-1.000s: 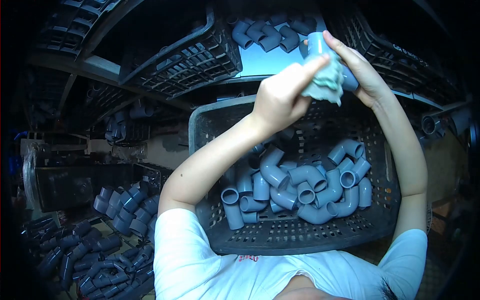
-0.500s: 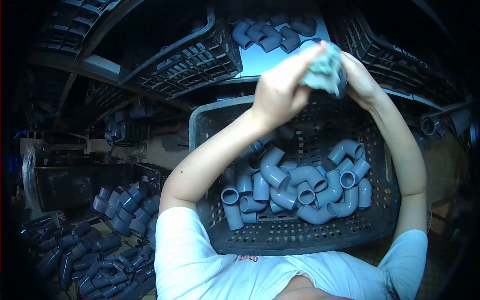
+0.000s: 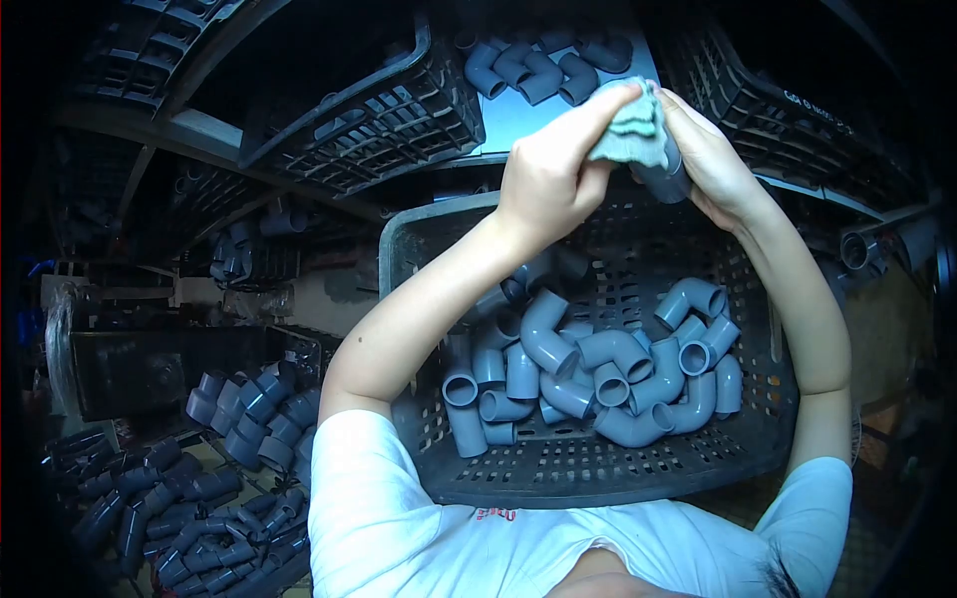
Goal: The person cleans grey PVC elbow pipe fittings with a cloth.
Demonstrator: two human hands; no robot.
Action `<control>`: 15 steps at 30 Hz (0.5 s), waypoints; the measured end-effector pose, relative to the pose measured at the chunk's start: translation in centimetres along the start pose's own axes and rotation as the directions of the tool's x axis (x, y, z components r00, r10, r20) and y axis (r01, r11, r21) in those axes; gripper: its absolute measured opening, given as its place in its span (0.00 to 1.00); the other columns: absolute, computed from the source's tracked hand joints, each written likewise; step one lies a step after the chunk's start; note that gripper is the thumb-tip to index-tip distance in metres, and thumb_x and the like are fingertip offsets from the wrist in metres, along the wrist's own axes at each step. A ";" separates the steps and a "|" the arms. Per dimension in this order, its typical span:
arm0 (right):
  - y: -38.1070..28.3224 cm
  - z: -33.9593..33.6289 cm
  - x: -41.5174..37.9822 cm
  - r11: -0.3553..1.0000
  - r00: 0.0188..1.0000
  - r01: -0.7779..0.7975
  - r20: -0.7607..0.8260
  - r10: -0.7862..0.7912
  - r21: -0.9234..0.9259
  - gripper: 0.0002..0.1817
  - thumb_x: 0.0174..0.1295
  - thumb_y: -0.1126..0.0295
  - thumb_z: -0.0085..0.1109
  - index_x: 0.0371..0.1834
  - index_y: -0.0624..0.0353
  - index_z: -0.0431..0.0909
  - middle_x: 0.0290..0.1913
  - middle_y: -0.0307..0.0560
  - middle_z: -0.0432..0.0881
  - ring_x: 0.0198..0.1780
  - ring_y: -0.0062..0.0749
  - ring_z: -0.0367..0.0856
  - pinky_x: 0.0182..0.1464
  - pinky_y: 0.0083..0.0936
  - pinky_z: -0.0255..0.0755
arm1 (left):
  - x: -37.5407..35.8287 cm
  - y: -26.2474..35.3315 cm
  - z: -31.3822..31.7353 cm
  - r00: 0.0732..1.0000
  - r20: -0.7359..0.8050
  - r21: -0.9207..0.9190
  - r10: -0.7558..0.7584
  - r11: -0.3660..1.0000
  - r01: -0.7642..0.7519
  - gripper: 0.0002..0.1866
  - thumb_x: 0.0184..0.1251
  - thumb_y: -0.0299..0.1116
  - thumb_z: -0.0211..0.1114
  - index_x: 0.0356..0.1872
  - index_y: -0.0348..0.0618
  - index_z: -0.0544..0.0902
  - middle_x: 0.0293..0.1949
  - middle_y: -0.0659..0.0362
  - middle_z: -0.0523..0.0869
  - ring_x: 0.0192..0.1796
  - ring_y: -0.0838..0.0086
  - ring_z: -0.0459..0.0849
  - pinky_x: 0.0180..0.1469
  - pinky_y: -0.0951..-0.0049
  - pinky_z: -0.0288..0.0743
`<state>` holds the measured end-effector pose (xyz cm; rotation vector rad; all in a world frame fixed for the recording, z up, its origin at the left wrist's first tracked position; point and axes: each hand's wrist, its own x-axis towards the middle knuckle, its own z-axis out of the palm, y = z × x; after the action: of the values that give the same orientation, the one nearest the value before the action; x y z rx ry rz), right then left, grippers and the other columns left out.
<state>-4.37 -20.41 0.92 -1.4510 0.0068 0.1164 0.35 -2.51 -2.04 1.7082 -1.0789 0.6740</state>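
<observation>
A folded pale green cloth [image 3: 632, 134] is gripped in my left hand [image 3: 554, 177], its fingers closed around it. My right hand [image 3: 714, 165] is closed on a grey plastic pipe elbow [image 3: 666, 183], and the cloth presses against this fitting. Fingers and cloth cover much of the elbow. Both hands are raised over the far rim of a black plastic crate [image 3: 598, 486]. Inside the crate lies a loose heap of grey pipe elbows [image 3: 614, 351].
Several more elbows [image 3: 539, 76] lie on a light surface beyond the hands. Black crates stand on either side, one at the left [image 3: 374, 125] and one at the right [image 3: 773, 110]. Piles of dark fittings [image 3: 214, 518] fill the lower left.
The cloth has shifted slightly left and turned, showing its folded layers. More of the elbow shows below it. My left hand has moved a little left; the crate's heap is unchanged.
</observation>
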 end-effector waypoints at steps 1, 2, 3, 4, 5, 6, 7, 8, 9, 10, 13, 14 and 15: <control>0.0 -0.2 0.1 0.998 0.998 -0.043 -0.033 0.044 0.038 0.28 0.79 0.46 0.45 0.65 0.59 0.72 0.55 0.43 0.79 0.58 0.21 0.79 0.63 0.24 0.72 | -0.2 0.6 -0.2 0.997 0.070 -0.001 0.030 1.000 -0.030 0.36 0.49 0.14 0.61 0.66 0.47 0.79 0.50 0.47 0.88 0.47 0.56 0.90 0.50 0.64 0.84; 0.0 -0.3 0.1 0.993 0.994 -0.086 -0.065 0.091 0.078 0.27 0.79 0.46 0.45 0.62 0.59 0.73 0.53 0.43 0.79 0.56 0.22 0.79 0.62 0.25 0.73 | -0.5 1.1 -0.3 0.988 0.142 -0.005 0.059 0.998 -0.059 0.36 0.49 0.11 0.59 0.66 0.44 0.79 0.51 0.46 0.88 0.51 0.55 0.90 0.54 0.66 0.84; -0.1 -0.2 0.1 0.989 0.993 -0.075 -0.086 0.087 0.130 0.26 0.78 0.46 0.47 0.58 0.59 0.72 0.50 0.43 0.79 0.52 0.22 0.80 0.58 0.25 0.76 | -0.9 1.7 -0.1 0.967 0.246 0.042 0.065 0.996 -0.078 0.37 0.47 0.12 0.61 0.65 0.48 0.81 0.46 0.50 0.89 0.44 0.57 0.91 0.47 0.66 0.85; 0.2 -0.9 0.6 0.992 0.992 -0.082 -0.085 0.090 0.095 0.27 0.78 0.46 0.47 0.60 0.61 0.70 0.50 0.45 0.79 0.51 0.23 0.81 0.55 0.25 0.78 | -1.2 1.9 0.3 0.943 0.292 0.037 0.160 0.983 -0.179 0.38 0.45 0.15 0.65 0.64 0.52 0.82 0.39 0.55 0.89 0.35 0.62 0.89 0.38 0.67 0.84; 0.3 -0.9 0.8 0.991 0.994 -0.070 -0.074 0.078 0.117 0.27 0.78 0.46 0.47 0.61 0.61 0.69 0.51 0.46 0.78 0.52 0.24 0.81 0.55 0.26 0.79 | -1.2 1.6 0.9 0.944 0.256 0.048 0.210 0.972 -0.229 0.37 0.45 0.16 0.66 0.64 0.53 0.82 0.35 0.57 0.88 0.32 0.64 0.87 0.35 0.67 0.82; 0.3 -1.0 0.8 0.989 0.996 -0.059 -0.063 0.068 0.138 0.27 0.78 0.47 0.47 0.62 0.61 0.68 0.51 0.46 0.78 0.52 0.24 0.81 0.55 0.26 0.79 | -0.9 1.7 1.1 0.941 0.219 0.059 0.259 0.959 -0.277 0.37 0.45 0.18 0.67 0.64 0.54 0.82 0.32 0.58 0.87 0.28 0.67 0.85 0.32 0.67 0.81; 0.2 -0.8 0.7 0.989 0.996 -0.060 -0.064 0.069 0.136 0.27 0.78 0.47 0.47 0.62 0.61 0.68 0.51 0.46 0.78 0.52 0.24 0.81 0.55 0.26 0.79 | -0.7 1.6 0.6 0.941 0.234 0.110 0.245 0.955 -0.276 0.37 0.45 0.18 0.67 0.64 0.54 0.82 0.29 0.59 0.85 0.27 0.67 0.84 0.31 0.67 0.80; 0.0 -0.5 0.5 0.983 0.993 -0.055 -0.090 0.071 0.175 0.27 0.79 0.47 0.47 0.64 0.61 0.66 0.52 0.46 0.78 0.53 0.25 0.81 0.55 0.27 0.79 | -0.4 1.6 0.1 0.940 0.251 0.158 0.233 0.948 -0.277 0.37 0.45 0.18 0.67 0.64 0.53 0.82 0.27 0.59 0.83 0.25 0.67 0.82 0.30 0.67 0.79; -0.2 -0.2 0.3 0.975 0.990 -0.049 -0.116 0.076 0.215 0.27 0.79 0.48 0.47 0.65 0.61 0.65 0.53 0.47 0.77 0.54 0.25 0.81 0.55 0.27 0.79 | -0.2 0.9 0.6 0.955 0.138 0.140 0.264 0.949 -0.282 0.37 0.45 0.18 0.66 0.64 0.52 0.82 0.23 0.60 0.78 0.23 0.68 0.80 0.27 0.68 0.76; -0.3 0.1 0.1 0.975 0.990 -0.049 -0.118 0.077 0.218 0.27 0.79 0.48 0.47 0.65 0.61 0.65 0.53 0.47 0.77 0.54 0.25 0.81 0.55 0.27 0.79 | -0.5 0.8 0.9 0.954 0.141 0.138 0.264 0.949 -0.283 0.37 0.45 0.18 0.66 0.64 0.52 0.82 0.23 0.60 0.78 0.23 0.68 0.80 0.27 0.68 0.76; -0.4 0.2 0.2 0.994 0.978 0.010 -0.210 0.013 0.109 0.27 0.79 0.48 0.47 0.65 0.62 0.63 0.54 0.48 0.76 0.57 0.25 0.79 0.59 0.27 0.77 | -1.1 1.5 1.1 0.955 0.169 0.115 0.245 0.957 -0.266 0.37 0.46 0.18 0.66 0.64 0.53 0.82 0.21 0.62 0.74 0.21 0.69 0.78 0.25 0.68 0.75; -0.2 -0.1 0.3 0.994 0.978 0.013 -0.211 0.011 0.109 0.27 0.79 0.48 0.47 0.65 0.62 0.63 0.54 0.48 0.76 0.57 0.25 0.79 0.59 0.27 0.77 | -1.4 1.8 1.3 0.935 0.226 0.121 0.272 0.945 -0.304 0.36 0.46 0.18 0.66 0.64 0.53 0.82 0.21 0.62 0.74 0.20 0.70 0.78 0.24 0.68 0.75; -0.1 -0.3 0.5 0.991 0.978 -0.013 -0.206 0.041 0.135 0.27 0.79 0.48 0.47 0.65 0.62 0.63 0.54 0.47 0.76 0.57 0.25 0.79 0.59 0.26 0.77 | -1.2 1.9 1.3 0.925 0.241 0.135 0.294 0.934 -0.332 0.36 0.47 0.18 0.66 0.64 0.53 0.82 0.21 0.62 0.74 0.20 0.70 0.77 0.24 0.68 0.75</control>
<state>-3.86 -20.66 0.91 -1.3239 0.2022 -0.0148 -1.91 -3.56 -2.67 1.8051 -1.5088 0.8153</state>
